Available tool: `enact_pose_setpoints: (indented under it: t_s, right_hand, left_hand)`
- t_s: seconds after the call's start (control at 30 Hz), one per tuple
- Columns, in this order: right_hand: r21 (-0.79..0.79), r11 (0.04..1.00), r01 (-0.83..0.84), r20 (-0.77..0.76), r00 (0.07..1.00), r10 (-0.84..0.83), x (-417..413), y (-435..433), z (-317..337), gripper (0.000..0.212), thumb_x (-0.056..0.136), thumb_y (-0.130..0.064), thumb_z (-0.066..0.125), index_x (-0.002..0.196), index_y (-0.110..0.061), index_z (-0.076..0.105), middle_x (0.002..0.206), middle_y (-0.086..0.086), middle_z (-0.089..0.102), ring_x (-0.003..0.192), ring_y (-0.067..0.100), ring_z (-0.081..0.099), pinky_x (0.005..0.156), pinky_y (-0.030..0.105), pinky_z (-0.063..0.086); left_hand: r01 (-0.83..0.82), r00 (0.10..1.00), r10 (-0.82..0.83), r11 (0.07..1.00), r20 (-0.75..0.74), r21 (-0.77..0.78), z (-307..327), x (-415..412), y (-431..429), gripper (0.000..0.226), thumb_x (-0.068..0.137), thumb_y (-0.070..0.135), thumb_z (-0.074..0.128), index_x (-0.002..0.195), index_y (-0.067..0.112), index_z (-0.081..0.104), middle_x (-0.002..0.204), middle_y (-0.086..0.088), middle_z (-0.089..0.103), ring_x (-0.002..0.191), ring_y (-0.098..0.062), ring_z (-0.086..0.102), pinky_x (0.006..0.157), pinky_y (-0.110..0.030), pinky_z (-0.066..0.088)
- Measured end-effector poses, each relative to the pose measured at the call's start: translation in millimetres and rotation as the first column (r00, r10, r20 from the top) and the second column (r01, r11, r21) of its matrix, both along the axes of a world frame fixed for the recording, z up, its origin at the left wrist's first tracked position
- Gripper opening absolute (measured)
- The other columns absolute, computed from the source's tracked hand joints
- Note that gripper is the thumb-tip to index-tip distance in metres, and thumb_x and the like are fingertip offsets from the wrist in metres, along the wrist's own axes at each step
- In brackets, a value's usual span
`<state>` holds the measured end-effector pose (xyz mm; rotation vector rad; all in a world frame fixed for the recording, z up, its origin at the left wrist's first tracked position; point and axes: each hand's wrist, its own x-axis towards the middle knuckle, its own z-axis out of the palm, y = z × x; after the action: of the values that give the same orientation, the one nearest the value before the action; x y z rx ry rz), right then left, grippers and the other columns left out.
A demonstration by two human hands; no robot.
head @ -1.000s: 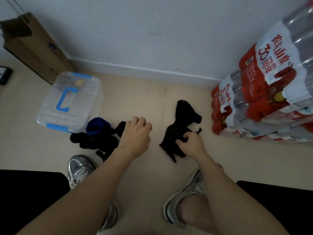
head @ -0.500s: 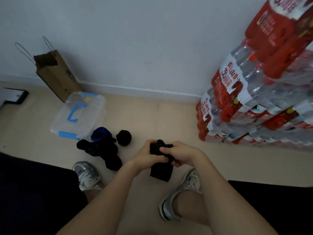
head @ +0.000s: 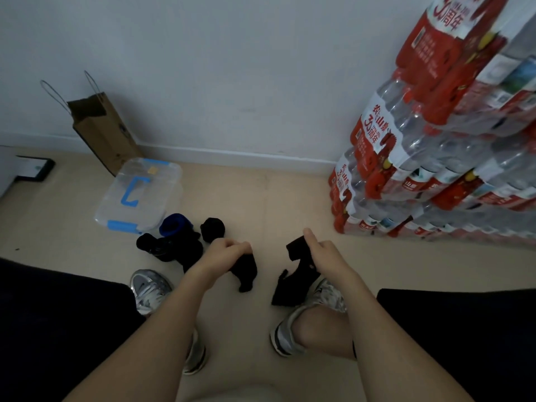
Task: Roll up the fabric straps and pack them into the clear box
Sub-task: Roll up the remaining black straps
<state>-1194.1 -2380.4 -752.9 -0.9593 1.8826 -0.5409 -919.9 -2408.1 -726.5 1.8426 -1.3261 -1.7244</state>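
Rolled straps [head: 179, 242] crowd the lidded clear box [head: 139, 195].

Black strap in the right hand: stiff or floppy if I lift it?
Probably floppy: the black strap droops and folds below the right hand. Likely light: curled fingers alone carry it. Loose like this, it should not roll.

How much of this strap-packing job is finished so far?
Done: a blue rolled fabric strap and a black rolled strap lie on the floor beside the clear plastic box with blue latches.
In hand: the left hand grips one limp black fabric strap, the right hand another black strap; neither is rolled.
Left: rolling those and packing everything, since the box's lid is on.
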Motion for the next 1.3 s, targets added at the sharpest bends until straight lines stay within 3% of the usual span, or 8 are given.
enact_pose_setpoints:
  t_s: [0.1, 0.2, 0.37, 0.53, 0.73, 1.07, 1.17, 1.3]
  right_hand:
    - [-0.035, 0.997, 0.072, 0.054, 0.996, -0.070, 1, -11, 2, 0.069, 0.105, -0.070, 0.045, 0.077, -0.012, 0.069, 0.075, 0.006, 0.069, 0.074, 0.025, 0.067, 0.073, 0.034, 0.050]
    - [0.032, 0.998, 0.058, 0.278, 0.958, -0.065, 7, -20, 22, 0.055, 0.098, -0.067, 0.062, 0.084, -0.014, 0.067, 0.069, 0.001, 0.061, 0.060, 0.016, 0.062, 0.065, 0.032, 0.054]
    - [0.112, 0.951, -0.289, 0.527, 0.829, 0.190, 17, -33, 77, 0.024, 0.106, -0.043, 0.066, 0.099, -0.021, 0.058, 0.063, -0.005, 0.032, 0.053, 0.013, 0.037, 0.055, 0.029, 0.039]
    - [0.081, 0.914, -0.398, 0.602, 0.750, 0.274, 19, -32, 116, 0.016, 0.112, -0.036, 0.059, 0.104, -0.022, 0.056, 0.062, -0.007, 0.029, 0.049, 0.009, 0.028, 0.051, 0.024, 0.033]
    - [0.062, 0.958, -0.279, 0.389, 0.891, 0.235, -1, -43, 142, 0.009, 0.114, -0.027, 0.054, 0.112, -0.018, 0.054, 0.056, -0.007, 0.032, 0.045, 0.010, 0.030, 0.050, 0.023, 0.028]
    - [-0.181, 0.898, 0.402, 0.683, 0.708, -0.179, 3, -45, 107, 0.048, 0.096, 0.000, 0.072, 0.130, -0.028, 0.053, 0.103, 0.017, 0.077, 0.087, 0.029, 0.079, 0.081, 0.043, 0.065]
    - [0.027, 0.997, 0.075, 0.304, 0.949, -0.080, 8, -36, 77, 0.049, 0.087, -0.004, 0.072, 0.131, -0.020, 0.059, 0.101, 0.012, 0.078, 0.086, 0.024, 0.079, 0.076, 0.040, 0.064]
    - [0.149, 0.938, -0.314, 0.441, 0.870, 0.221, 19, -5, 41, 0.047, 0.083, -0.030, 0.083, 0.129, -0.029, 0.073, 0.120, -0.008, 0.081, 0.122, 0.013, 0.071, 0.105, 0.042, 0.054]
  left_hand:
    - [0.138, 0.990, -0.134, 0.984, 0.038, -0.117, 7, 1, -1, 0.058, 0.089, 0.070, 0.074, 0.085, 0.013, 0.083, 0.096, -0.016, 0.077, 0.098, -0.027, 0.073, 0.085, -0.034, 0.056]
    - [0.293, 0.952, -0.264, 0.932, 0.157, -0.212, 8, -1, -6, 0.030, 0.093, 0.050, 0.079, 0.106, 0.024, 0.081, 0.108, 0.003, 0.078, 0.101, -0.016, 0.071, 0.100, -0.041, 0.059]
    - [0.356, 0.935, -0.340, 0.882, 0.104, -0.308, 23, -14, -8, 0.095, 0.080, 0.034, 0.094, 0.158, 0.044, 0.040, 0.136, 0.010, 0.056, 0.119, -0.013, 0.056, 0.100, -0.036, 0.053]
    - [0.287, 0.941, -0.335, 0.864, -0.046, -0.414, 30, -28, -13, 0.011, 0.101, 0.015, 0.074, 0.111, 0.017, 0.080, 0.094, -0.004, 0.080, 0.085, -0.016, 0.075, 0.085, -0.045, 0.061]
    - [0.427, 0.904, -0.387, 0.846, 0.183, -0.320, 24, -21, -9, 0.024, 0.102, 0.027, 0.072, 0.081, 0.017, 0.077, 0.074, -0.002, 0.074, 0.071, -0.019, 0.070, 0.066, -0.035, 0.053]
    - [0.238, 0.961, -0.257, 0.956, -0.102, -0.172, 49, -27, -10, 0.035, 0.100, 0.025, 0.076, 0.070, 0.012, 0.063, 0.067, -0.006, 0.055, 0.061, -0.019, 0.056, 0.061, -0.027, 0.046]
    - [0.100, 0.980, -0.128, 0.978, -0.151, -0.182, 53, -33, -11, 0.031, 0.100, 0.024, 0.076, 0.076, 0.009, 0.063, 0.071, -0.010, 0.052, 0.063, -0.023, 0.054, 0.057, -0.028, 0.043]
    - [-0.061, 0.967, 0.015, 0.983, -0.253, -0.174, 53, -41, -11, 0.032, 0.100, 0.026, 0.075, 0.083, -0.001, 0.072, 0.082, -0.015, 0.073, 0.075, -0.031, 0.073, 0.070, -0.036, 0.060]
